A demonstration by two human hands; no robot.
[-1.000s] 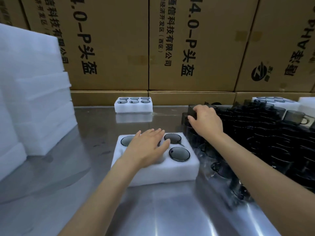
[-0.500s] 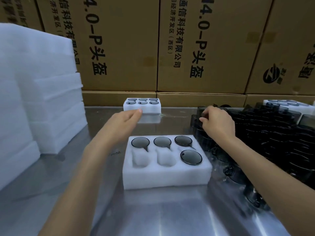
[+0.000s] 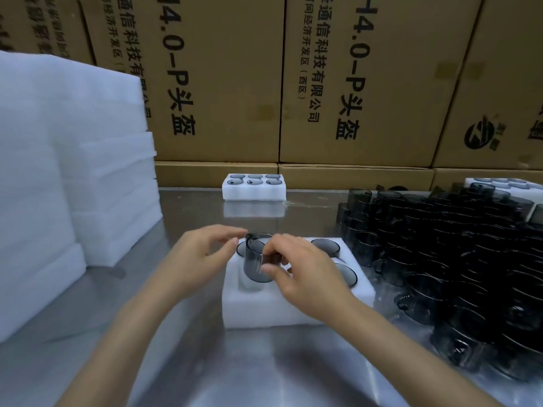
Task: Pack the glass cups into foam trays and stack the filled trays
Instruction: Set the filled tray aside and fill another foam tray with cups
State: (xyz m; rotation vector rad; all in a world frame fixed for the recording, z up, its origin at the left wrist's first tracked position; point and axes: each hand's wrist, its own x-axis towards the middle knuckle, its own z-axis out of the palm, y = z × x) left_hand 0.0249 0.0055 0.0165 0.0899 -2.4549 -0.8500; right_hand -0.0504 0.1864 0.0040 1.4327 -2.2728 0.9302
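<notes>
Since half a second earlier both hands had come in over the near foam tray (image 3: 264, 311): the left hand (image 3: 195, 259) had left the far tray and the right hand (image 3: 305, 274) had come off the pile of cups with one in it. The right hand was pinching a smoky glass cup (image 3: 255, 259) between thumb and curled fingers, holding it upright just over the tray's front-left pocket, with its bottom dipping toward the hole. Can't tell if it was touching the foam yet. The left hand was just left of the cup, fingers loosely bent, fingertips up near the rim, and it wasn't clear whether they actually touched the glass, so I can't say it had hold of anything.

Beyond the right hand's knuckles some cups already sat in the tray's pockets. Off to that hand's right was the big pile of dark cups (image 3: 458, 259) on the steel table (image 3: 188, 362). Straight ahead past both hands sat a filled tray (image 3: 254, 190) with six cups, against the cardboard boxes (image 3: 223, 83). Left of the left hand stood stacks of white foam (image 3: 73, 157)
</notes>
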